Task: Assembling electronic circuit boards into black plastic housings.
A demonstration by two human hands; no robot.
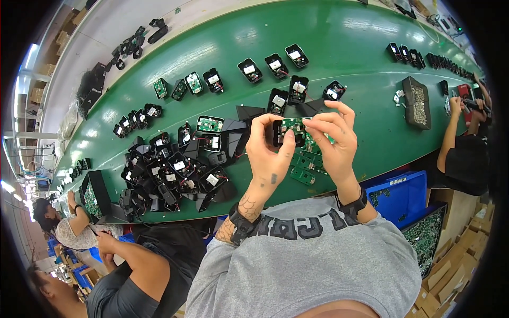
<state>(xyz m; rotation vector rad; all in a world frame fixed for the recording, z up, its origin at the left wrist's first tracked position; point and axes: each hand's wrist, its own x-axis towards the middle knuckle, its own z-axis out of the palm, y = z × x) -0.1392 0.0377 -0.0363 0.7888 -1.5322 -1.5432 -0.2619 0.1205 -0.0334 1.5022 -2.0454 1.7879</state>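
Note:
In front of my chest, my left hand (269, 153) grips a small black plastic housing (277, 133) with a green circuit board (291, 125) at its open side. The left thumb lies over the board's lower part. My right hand (335, 139) is closed at the board's right edge, thumb and index finger together there; whether the board is fully seated is too small to tell. Below the hands, several loose green circuit boards (303, 175) lie on the table. Just beyond are open black housings (298, 89) with white parts and thin wires inside.
A large heap of black housings (167, 175) covers the green table (339, 40) to my left. More housings (249, 70) stand in rows farther off. At right are a black tray of small parts (417, 103) and a blue bin (403, 204). Co-workers sit on both sides.

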